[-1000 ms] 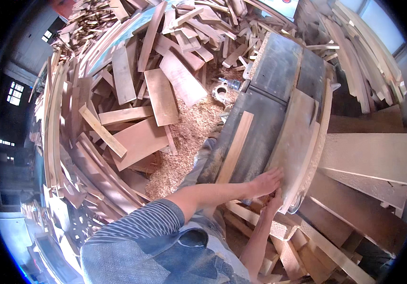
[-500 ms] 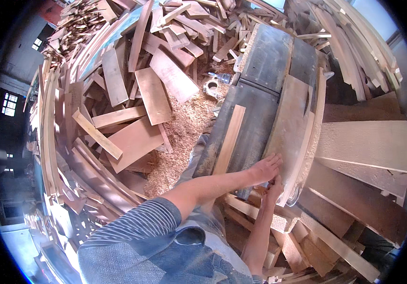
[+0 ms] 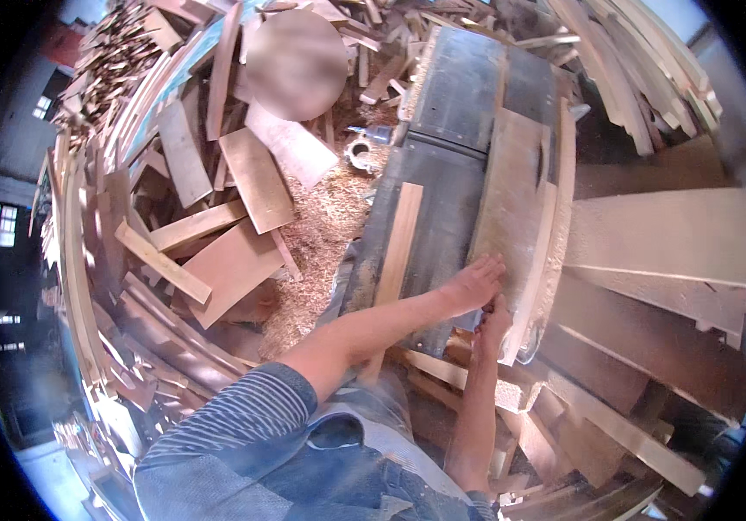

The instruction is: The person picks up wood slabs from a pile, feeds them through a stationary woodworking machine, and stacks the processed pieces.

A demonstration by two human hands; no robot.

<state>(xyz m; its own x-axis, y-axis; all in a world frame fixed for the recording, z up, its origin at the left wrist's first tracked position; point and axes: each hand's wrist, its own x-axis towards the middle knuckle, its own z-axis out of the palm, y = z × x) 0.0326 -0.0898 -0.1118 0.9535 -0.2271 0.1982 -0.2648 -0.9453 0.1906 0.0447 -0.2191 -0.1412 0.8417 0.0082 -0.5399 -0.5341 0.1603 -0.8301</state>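
A long, wide wooden board (image 3: 512, 187) lies along the dark metal bed (image 3: 432, 195) of a woodworking machine, beside a wooden fence (image 3: 555, 234). My left hand (image 3: 475, 282) rests palm down on the board's near part, fingers stretched out flat. Just below it, my right hand (image 3: 493, 326) is closed round the board's near end; some of its fingers are hidden. To the left of the board, a narrow pale strip of wood (image 3: 401, 239) lies on the bed, its near end passing under my left forearm.
Loose planks (image 3: 256, 178) pile up at left, past wood shavings (image 3: 325, 234). A blue-ended tool (image 3: 375, 133) and a round metal part (image 3: 360, 154) sit by the machine's left side. Wide boards (image 3: 668, 234) lie at right; offcuts (image 3: 555, 425) lie below the machine's near end.
The whole view has shifted, so the scene sits higher and farther left. The board and both hands appear slightly farther along the bed; the hands keep the same hold.
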